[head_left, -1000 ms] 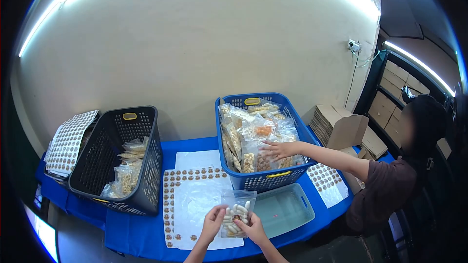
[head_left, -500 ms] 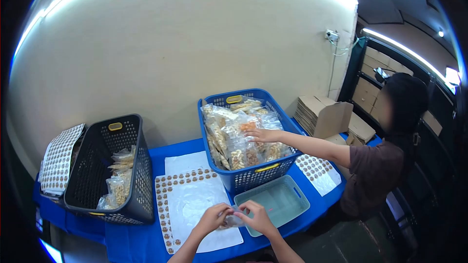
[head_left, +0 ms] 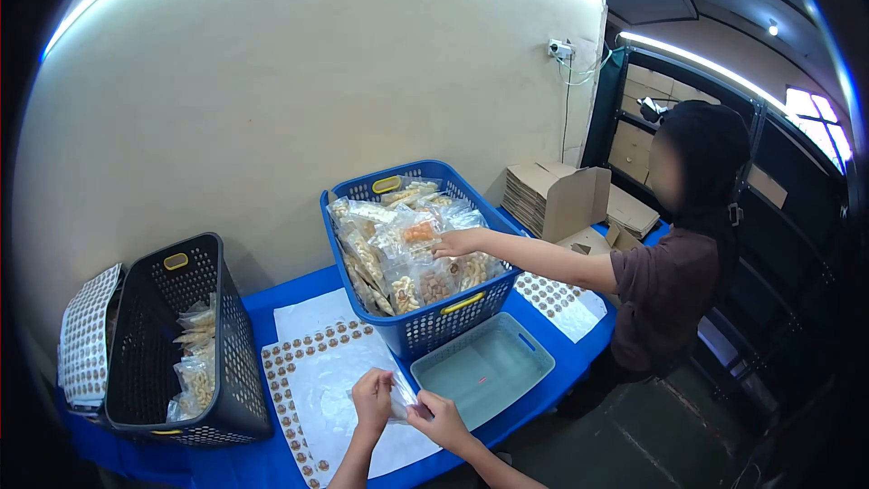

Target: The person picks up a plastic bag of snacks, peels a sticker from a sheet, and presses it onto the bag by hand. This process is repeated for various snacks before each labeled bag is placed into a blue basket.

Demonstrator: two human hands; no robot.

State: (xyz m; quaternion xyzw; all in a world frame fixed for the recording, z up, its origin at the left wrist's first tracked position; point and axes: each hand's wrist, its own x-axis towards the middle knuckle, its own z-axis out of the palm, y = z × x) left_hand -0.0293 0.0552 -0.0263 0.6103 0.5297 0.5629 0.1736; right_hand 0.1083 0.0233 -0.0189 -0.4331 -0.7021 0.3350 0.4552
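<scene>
Between my two hands is a small clear plastic bag (head_left: pixel 402 396), held over the sticker sheet (head_left: pixel 312 412). My left hand (head_left: pixel 372 398) is closed on the bag's left side. The fingers of my right hand (head_left: pixel 440 420) pinch its lower right edge. Glare on the plastic hides what is inside. Just beyond my right hand stands a shallow translucent green tray (head_left: pixel 534 378) with a small pink piece in it. Behind the tray, a blue basket (head_left: pixel 412 333) is heaped with clear snack packets (head_left: pixel 371 249).
A co-worker (head_left: pixel 674 281) at the right reaches a hand (head_left: pixel 460 242) onto the packets. At the left, a dark basket (head_left: pixel 237 353) holds several packets (head_left: pixel 195 371); sticker sheets (head_left: pixel 86 344) lean beside it. Flattened cardboard (head_left: pixel 529 199) and another sticker sheet (head_left: pixel 579 308) lie at the right.
My view has turned slightly right. My left hand has lifted and the bag has tilted more upright between my hands. The co-worker's hand stays on the packets in the blue basket.
</scene>
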